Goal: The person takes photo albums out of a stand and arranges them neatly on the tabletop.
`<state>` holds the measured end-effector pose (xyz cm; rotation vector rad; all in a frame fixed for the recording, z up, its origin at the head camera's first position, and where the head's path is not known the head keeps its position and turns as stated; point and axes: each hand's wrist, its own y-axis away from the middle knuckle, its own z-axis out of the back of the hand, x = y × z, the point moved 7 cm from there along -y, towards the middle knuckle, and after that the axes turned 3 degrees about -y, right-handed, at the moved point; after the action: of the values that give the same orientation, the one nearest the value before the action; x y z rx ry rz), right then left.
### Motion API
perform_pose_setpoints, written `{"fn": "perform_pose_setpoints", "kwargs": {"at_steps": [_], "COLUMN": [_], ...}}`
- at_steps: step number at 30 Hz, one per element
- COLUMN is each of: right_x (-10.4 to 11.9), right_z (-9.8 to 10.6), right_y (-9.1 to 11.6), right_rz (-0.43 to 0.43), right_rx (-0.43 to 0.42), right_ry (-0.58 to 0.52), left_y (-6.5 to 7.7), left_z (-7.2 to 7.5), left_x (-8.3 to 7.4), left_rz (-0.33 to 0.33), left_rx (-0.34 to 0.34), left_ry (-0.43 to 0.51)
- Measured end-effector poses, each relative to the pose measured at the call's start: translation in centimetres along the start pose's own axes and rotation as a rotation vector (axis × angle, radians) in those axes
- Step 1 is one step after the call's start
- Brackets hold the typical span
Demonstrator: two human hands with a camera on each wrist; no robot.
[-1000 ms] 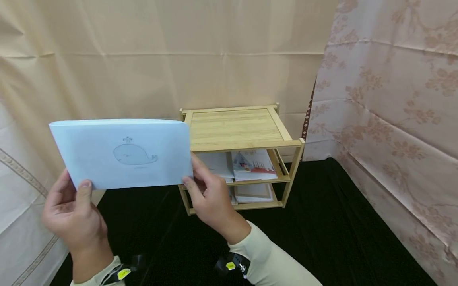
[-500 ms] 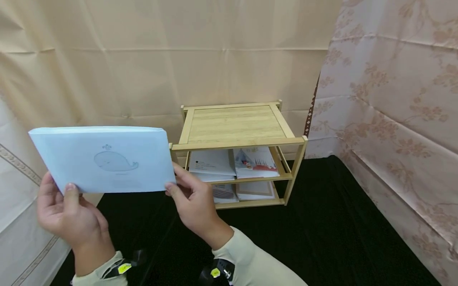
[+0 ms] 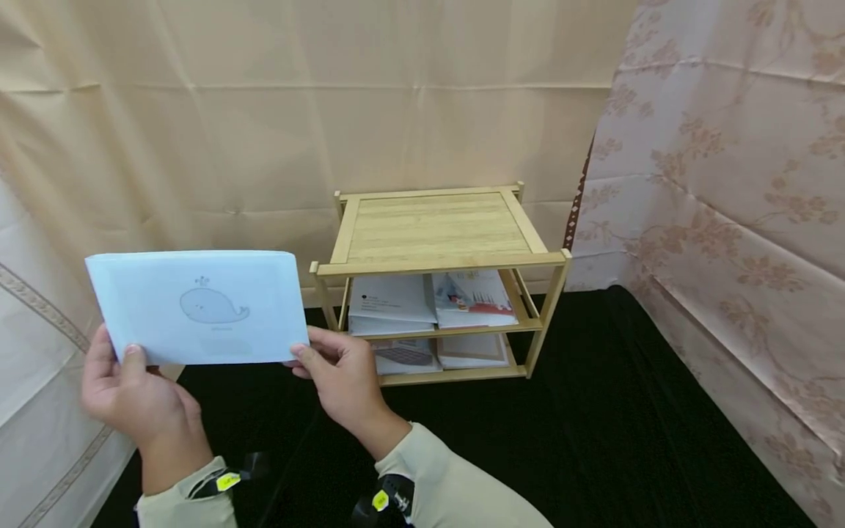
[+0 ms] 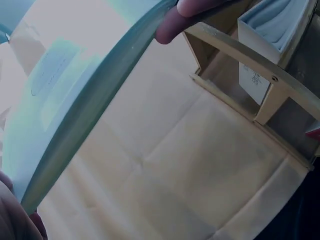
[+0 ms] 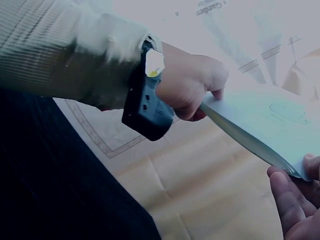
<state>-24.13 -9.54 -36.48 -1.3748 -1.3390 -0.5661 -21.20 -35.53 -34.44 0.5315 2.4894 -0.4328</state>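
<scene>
A flat, light blue rectangular packet with a whale drawing (image 3: 214, 304) is held up at the left in the head view, its printed face toward me. My left hand (image 3: 141, 407) pinches its lower left corner, thumb on the front and fingers behind. At the lower right corner my right hand (image 3: 346, 378) pinches it the same way. Seen from the left wrist, the packet (image 4: 65, 95) bulges slightly along its edge. The right wrist view shows two layers parting a little along the packet's (image 5: 250, 117) lower edge. What is inside stays hidden.
Right of the packet stands a light wooden rack (image 3: 439, 227) with a flat top. Booklets (image 3: 475, 297) lie on its middle shelf, and more flat printed items (image 3: 472, 350) on the lower one. Black cloth (image 3: 634, 425) covers the surface below. Beige curtain (image 3: 330, 88) hangs behind.
Both hands keep their grip while the packet shifts left, then slightly lower and looks smaller. My right hand has moved left and down, uncovering the rack's left side.
</scene>
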Motion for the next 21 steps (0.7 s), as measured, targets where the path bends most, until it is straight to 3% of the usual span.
{"fn": "perform_pose_setpoints", "kwargs": {"at_steps": [10, 21], "right_x": [-3.3, -7.5], "right_z": [0.3, 1.3], "right_y": [-0.4, -0.5], "right_rz": [-0.145, -0.301], "right_rx": [-0.067, -0.213], "right_ry": [0.016, -0.026], "left_y": [-1.1, -2.0], "left_z": [2.4, 4.6], "left_x": [2.2, 5.3], "left_rz": [0.183, 0.367], "left_rx": [-0.080, -0.092], "left_ry": [-0.214, -0.508]}}
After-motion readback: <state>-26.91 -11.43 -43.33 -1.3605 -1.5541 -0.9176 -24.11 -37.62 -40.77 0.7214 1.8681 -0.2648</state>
